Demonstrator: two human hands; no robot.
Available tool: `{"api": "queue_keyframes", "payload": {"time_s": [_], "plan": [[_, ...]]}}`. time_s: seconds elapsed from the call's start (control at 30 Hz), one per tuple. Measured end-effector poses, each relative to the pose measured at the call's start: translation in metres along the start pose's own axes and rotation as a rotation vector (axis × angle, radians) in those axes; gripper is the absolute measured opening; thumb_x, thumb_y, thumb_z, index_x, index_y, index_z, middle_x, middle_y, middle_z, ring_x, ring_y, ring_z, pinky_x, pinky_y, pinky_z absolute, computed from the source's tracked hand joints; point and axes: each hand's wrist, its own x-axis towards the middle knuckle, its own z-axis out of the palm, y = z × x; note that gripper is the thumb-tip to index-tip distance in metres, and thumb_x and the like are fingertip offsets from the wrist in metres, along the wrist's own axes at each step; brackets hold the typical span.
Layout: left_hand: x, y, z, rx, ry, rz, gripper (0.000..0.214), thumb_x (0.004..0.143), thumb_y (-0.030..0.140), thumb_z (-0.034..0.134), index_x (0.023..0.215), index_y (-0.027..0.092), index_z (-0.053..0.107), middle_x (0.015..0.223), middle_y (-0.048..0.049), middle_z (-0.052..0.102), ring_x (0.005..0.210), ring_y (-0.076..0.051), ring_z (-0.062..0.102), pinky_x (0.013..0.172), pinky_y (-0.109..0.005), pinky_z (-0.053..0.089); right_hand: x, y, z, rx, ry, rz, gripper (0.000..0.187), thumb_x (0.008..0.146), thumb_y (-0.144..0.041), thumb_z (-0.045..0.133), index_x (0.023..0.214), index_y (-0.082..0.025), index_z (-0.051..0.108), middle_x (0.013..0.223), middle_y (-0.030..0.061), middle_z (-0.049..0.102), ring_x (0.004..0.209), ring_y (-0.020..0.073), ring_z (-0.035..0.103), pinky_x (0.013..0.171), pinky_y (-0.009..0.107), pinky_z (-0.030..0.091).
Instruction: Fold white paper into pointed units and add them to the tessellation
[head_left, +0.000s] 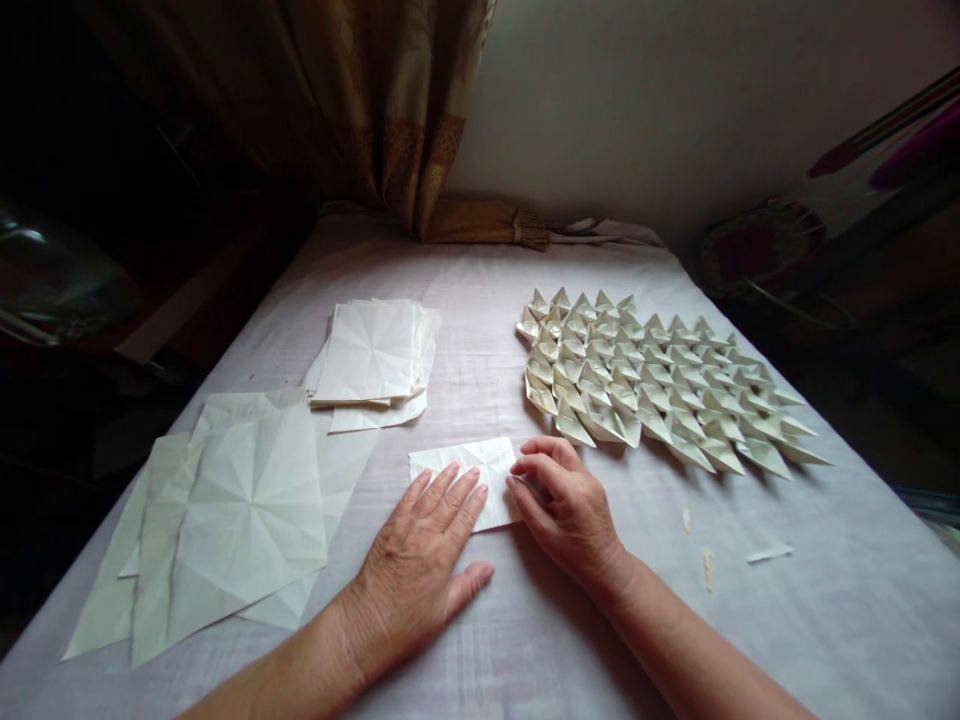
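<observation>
In the head view, a small folded paper lay on a pale cloth, at the middle of the scene and between the two hands. The left hand lay palm down, its fingers extended and gripping nothing, the fingertips flat on the paper and the thumb out to the right on the cloth. The right hand was curled at the paper's right edge, thumb and forefinger close together there; whether they pinched the edge could not be told.

To the left of the left hand, large creased sheets overlapped one another. Beyond them, toward the far side, stood a stack of smaller sheets, the top one creased in lines running out from its centre. Far right of the right hand, pointed folded pieces sat close together in slanting rows. Nearer on the right lay two yellowish scraps and a thin white strip. At the far end, a brown curtain hung down onto the cloth, beside a plain wall.
</observation>
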Motion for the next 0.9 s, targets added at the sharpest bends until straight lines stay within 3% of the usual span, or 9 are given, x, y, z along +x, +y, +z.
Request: {"api": "queue_keyframes", "payload": {"time_s": [0.2, 0.4, 0.67, 0.9], "plan": [[-0.001, 0.000, 0.004, 0.014, -0.007, 0.008, 0.060, 0.096, 0.052, 0.045, 0.144, 0.016, 0.046, 0.150, -0.0072, 0.048, 0.141, -0.025, 0.039, 0.120, -0.040, 0.018, -0.009, -0.009, -0.002, -0.062, -0.081, -0.100, 0.010, 0.084, -0.028, 0.064, 0.078, -0.021, 0.062, 0.114, 0.0112, 0.063, 0.105, 0.0255, 0.059, 0.090, 0.040, 0.045], [-0.002, -0.001, 0.004, 0.042, -0.032, 0.031, 0.061, 0.096, 0.049, 0.047, 0.146, 0.015, 0.043, 0.153, -0.0088, 0.044, 0.143, -0.027, 0.036, 0.120, -0.042, 0.017, -0.009, -0.014, 0.001, -0.120, -0.141, -0.053, 0.013, 0.079, -0.029, 0.069, 0.082, -0.021, 0.059, 0.114, 0.0107, 0.063, 0.109, 0.0268, 0.056, 0.094, 0.041, 0.039], [-0.003, -0.004, 0.005, 0.032, -0.065, 0.042, 0.065, 0.094, 0.045, 0.051, 0.150, 0.015, 0.038, 0.155, -0.0105, 0.040, 0.145, -0.028, 0.032, 0.120, -0.045, 0.018, -0.015, 0.002, -0.016, -0.171, -0.153, 0.030, 0.011, 0.082, -0.030, 0.069, 0.083, -0.022, 0.061, 0.119, 0.0107, 0.063, 0.113, 0.0281, 0.055, 0.093, 0.043, 0.039], [0.000, -0.008, -0.006, -0.081, -0.152, 0.083, 0.057, 0.093, 0.045, 0.056, 0.148, 0.041, 0.039, 0.160, -0.0062, 0.032, 0.143, -0.034, 0.033, 0.114, -0.055, 0.027, -0.016, 0.004, -0.018, -0.193, -0.165, 0.034, 0.011, 0.082, -0.030, 0.070, 0.083, -0.022, 0.062, 0.120, 0.0097, 0.063, 0.114, 0.0280, 0.055, 0.094, 0.044, 0.038]]}}
